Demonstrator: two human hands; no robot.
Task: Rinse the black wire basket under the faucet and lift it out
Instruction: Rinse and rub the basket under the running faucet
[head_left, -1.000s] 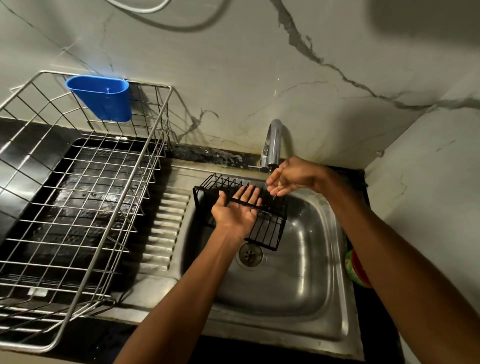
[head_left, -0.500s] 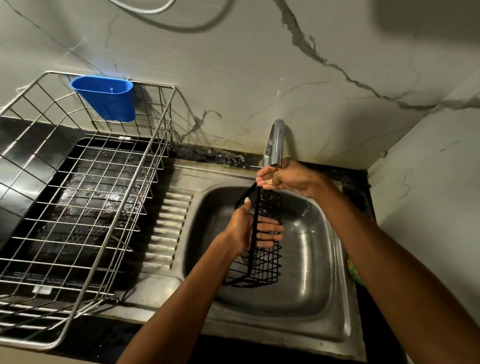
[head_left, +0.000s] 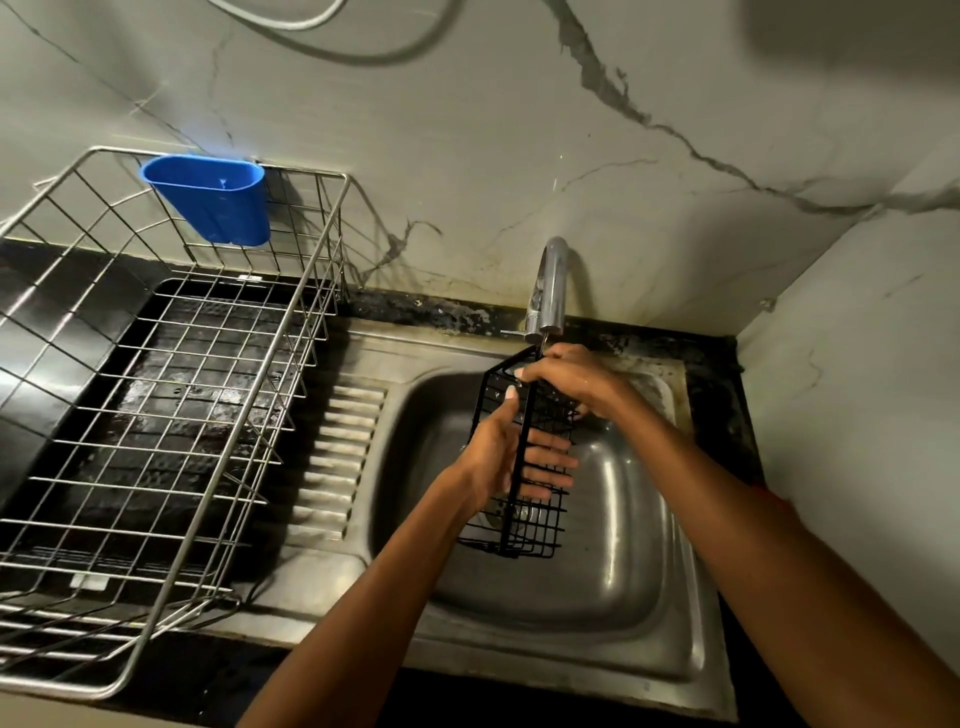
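Basket (head_left: 524, 499) stands on end over the sink (head_left: 639, 613) under the faucet (head_left: 548, 291) (probably so water runs through); left hand (head_left: 498, 457) grasps its side, fingers through the mesh; right hand (head_left: 571, 379) clasps its top.

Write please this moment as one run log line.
black wire basket: on end over sink | left hand: holds side | right hand: grips top under faucet
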